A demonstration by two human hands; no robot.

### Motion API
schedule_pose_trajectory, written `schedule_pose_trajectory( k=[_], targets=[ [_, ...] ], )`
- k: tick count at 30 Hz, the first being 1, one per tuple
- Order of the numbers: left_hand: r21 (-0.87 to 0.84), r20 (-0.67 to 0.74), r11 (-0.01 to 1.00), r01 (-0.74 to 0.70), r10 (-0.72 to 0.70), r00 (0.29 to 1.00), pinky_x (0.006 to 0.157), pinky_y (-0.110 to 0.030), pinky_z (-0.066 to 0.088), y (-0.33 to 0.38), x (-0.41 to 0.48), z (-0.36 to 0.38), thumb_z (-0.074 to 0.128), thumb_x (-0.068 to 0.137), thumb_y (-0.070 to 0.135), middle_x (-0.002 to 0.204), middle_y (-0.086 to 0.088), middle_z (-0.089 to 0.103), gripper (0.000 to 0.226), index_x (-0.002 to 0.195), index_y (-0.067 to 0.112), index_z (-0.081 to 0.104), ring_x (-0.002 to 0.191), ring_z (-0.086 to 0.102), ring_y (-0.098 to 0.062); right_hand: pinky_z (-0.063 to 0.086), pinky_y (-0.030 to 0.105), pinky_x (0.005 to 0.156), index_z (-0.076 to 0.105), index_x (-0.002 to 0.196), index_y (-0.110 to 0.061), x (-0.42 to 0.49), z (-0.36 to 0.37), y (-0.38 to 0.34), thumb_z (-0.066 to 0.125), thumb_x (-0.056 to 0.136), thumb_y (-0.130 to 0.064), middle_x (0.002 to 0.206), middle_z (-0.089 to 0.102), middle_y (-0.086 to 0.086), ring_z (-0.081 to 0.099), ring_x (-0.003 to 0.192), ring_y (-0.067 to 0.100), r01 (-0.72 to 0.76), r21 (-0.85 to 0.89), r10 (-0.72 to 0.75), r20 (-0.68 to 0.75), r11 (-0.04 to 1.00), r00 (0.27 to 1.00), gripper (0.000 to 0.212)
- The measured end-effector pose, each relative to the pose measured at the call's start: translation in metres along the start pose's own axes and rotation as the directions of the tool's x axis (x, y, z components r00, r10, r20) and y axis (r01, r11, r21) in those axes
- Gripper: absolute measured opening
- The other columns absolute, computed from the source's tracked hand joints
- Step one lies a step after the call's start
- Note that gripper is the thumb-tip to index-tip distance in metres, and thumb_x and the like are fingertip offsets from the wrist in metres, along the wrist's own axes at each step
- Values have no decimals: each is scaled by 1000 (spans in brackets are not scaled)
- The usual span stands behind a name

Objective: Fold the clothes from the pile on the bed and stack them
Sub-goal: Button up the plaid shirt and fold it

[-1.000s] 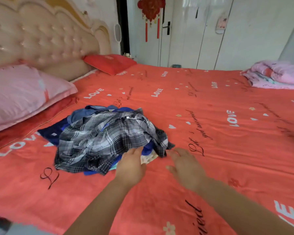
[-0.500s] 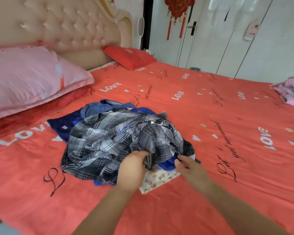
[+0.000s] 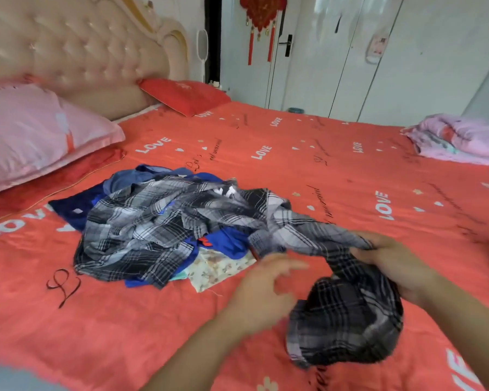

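Right hand (image 3: 398,263) grips the plaid shirt (image 3: 347,314) near the front edge of the bed (image 3: 336,170); left hand (image 3: 263,292) is loose and holds nothing. The bed has "LOVE" printed on it.

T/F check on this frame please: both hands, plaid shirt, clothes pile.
1. The right hand grips the grey-and-black plaid shirt. True.
2. The left hand grips the shirt too. False: its fingers are spread and hold nothing.
3. The shirt lies wholly clear of the pile. False: most of it is draped over the crumpled blue clothes.
4. A pale floral cloth pokes out at the pile's near edge. True.
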State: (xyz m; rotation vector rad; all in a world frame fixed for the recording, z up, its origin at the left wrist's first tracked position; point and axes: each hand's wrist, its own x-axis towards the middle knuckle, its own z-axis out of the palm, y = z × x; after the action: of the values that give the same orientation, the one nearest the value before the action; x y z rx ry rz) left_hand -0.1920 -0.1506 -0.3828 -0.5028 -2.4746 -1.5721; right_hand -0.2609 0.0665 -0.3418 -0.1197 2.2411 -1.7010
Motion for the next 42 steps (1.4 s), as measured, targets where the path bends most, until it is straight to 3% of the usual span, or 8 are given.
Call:
schedule_pose_trajectory(
  k=[4,10,16,23,28,32,39,42],
  targets=[
    [340,-336,936,96,25,941,104,-26,28,-6,26,-13,68,76,9,128,-10,46,63,134,11,44,123,42,-25,49,17,66,72,87,-8,-71,-74,30,53,82,15,83,73,7,64,73,8,30,-383,-5,67,923,998,31],
    [830,-83,497,252,-337,938,111,-51,18,-47,33,6,73,70,48,155,-5,1,106,145,40,-2,142,4,-30,43,14,77,67,54,-35,-133,-145,103,59,64,24,70,69,4,64,80,16,-272,-594,134,-267,757,954,61],
    [935,19,315,162,-501,865,105,-41,30,-75,20,54,56,88,35,131,-3,49,39,125,25,50,125,41,-25,32,5,65,66,77,-28,-117,-93,116,63,69,9,79,62,-12,56,84,12,-195,-602,-37,-351,775,936,38],
    [332,-211,877,346,-289,934,70,-27,41,-21,15,82,64,84,16,79,0,66,7,78,11,64,79,60,-19,53,20,78,69,90,-30,-86,-35,104,64,85,-29,82,71,-15,67,77,2,-92,-200,46,-222,975,974,7],
    [-145,-131,942,304,-323,937,63,-5,39,59,-4,144,69,79,11,67,13,59,26,63,27,56,63,54,5,47,27,72,64,104,-3,-85,-31,79,62,63,-64,81,70,16,63,74,15,-240,308,246,20,921,969,74],
    [-192,75,938,287,-278,958,67,-3,40,96,-17,180,68,81,14,76,12,62,3,79,15,69,66,54,6,45,31,73,69,89,-3,-114,-65,73,62,82,-10,86,68,17,59,79,22,-173,260,210,-119,950,971,12],
    [-228,116,970,80,-54,992,65,-11,47,118,-17,161,63,84,13,66,22,64,22,73,32,64,68,60,3,49,18,62,64,74,-8,-183,-168,47,53,76,-7,78,65,-2,56,80,7,16,246,44,-235,969,971,11],
    [-142,41,985,101,-96,995,74,-23,49,105,-1,144,63,85,13,76,15,64,21,81,34,61,78,61,-8,45,26,76,65,88,-3,-190,-203,65,51,87,4,83,64,1,56,87,17,-165,-203,36,-521,965,853,15]
  ],
)
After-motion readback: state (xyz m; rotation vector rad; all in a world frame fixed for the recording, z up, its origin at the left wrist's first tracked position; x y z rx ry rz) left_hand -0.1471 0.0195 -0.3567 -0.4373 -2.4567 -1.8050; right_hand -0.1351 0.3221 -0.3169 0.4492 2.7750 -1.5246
